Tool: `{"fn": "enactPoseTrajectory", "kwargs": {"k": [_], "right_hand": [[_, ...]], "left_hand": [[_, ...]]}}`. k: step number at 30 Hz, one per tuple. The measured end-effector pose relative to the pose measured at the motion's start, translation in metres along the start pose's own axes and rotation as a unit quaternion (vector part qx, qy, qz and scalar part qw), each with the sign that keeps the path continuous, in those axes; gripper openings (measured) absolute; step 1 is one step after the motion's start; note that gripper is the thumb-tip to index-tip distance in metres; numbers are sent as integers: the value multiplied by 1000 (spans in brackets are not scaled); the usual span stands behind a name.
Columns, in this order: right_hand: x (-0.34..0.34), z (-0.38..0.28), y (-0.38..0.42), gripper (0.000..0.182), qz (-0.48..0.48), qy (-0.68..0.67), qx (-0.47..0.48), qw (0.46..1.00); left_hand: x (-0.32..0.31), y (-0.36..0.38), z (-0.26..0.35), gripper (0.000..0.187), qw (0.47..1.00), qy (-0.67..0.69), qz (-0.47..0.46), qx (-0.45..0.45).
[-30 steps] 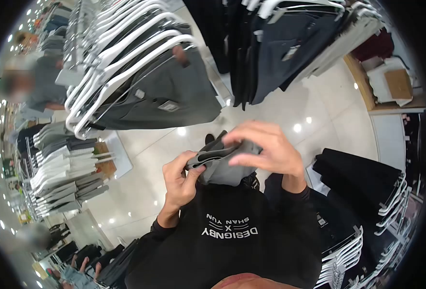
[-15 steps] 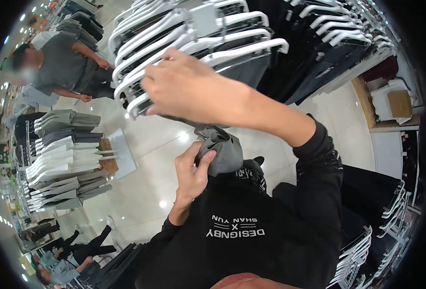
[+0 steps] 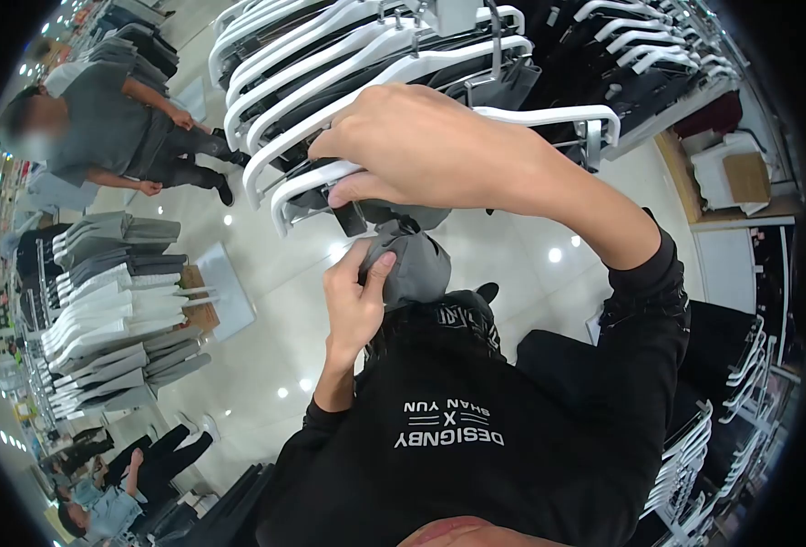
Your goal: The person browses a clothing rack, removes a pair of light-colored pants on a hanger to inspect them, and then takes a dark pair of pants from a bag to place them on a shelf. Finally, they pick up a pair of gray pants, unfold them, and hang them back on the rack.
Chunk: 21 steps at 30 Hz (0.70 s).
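Note:
In the head view my left hand (image 3: 355,284) is closed on a grey garment (image 3: 414,266), its thumb pressing the bunched cloth in front of my body. The garment's exact kind is hard to make out. My right hand (image 3: 412,150) reaches across to the rack and is closed round the front white hanger (image 3: 585,113), covering its middle. Just below the right thumb hangs a small dark piece (image 3: 350,219), perhaps a clip or tag. Behind the hand, several more white hangers (image 3: 330,77) with dark clothes stand in a row.
Another rack of dark clothes on white hangers (image 3: 644,41) is at the upper right. On the left stands a rack of white and grey clothes (image 3: 116,305). A person in grey (image 3: 111,128) is at the upper left. Cardboard (image 3: 747,178) lies on a right-hand shelf.
The front hanger has swung out from the row, its far end now further right. My right hand has moved slightly right; my left hand with the grey garment has shifted slightly left and up.

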State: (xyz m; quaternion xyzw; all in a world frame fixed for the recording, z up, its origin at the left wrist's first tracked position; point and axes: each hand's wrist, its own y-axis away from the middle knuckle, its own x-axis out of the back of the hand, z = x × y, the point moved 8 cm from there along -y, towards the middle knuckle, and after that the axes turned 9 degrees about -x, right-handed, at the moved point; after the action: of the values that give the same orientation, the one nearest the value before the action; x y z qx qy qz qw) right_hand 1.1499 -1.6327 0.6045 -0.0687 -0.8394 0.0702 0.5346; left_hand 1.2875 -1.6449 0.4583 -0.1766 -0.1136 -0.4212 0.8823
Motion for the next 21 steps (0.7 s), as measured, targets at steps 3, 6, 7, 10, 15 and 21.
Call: {"fn": "enactPoseTrajectory", "kwargs": {"k": [3, 6, 7, 10, 15, 21], "right_hand": [[4, -2, 9, 43, -14, -18, -29, 999], [4, 0, 15, 46, -35, -49, -53, 997], [3, 0, 16, 46, -38, -59, -56, 996], [2, -2, 13, 42, -68, -50, -46, 995], [-2, -7, 5, 35, -149, -22, -51, 987], [38, -66, 79, 34, 147, -13, 111, 983]], "left_hand": [[2, 2, -3, 21, 1000, -10, 15, -5], [10, 11, -18, 22, 999, -28, 24, 20], [11, 14, -23, 22, 998, -34, 26, 34], [15, 14, -10, 21, 998, -17, 58, 10], [20, 20, -1, 17, 998, -35, 52, 4], [18, 29, 30, 14, 992, -45, 32, -114]]}}
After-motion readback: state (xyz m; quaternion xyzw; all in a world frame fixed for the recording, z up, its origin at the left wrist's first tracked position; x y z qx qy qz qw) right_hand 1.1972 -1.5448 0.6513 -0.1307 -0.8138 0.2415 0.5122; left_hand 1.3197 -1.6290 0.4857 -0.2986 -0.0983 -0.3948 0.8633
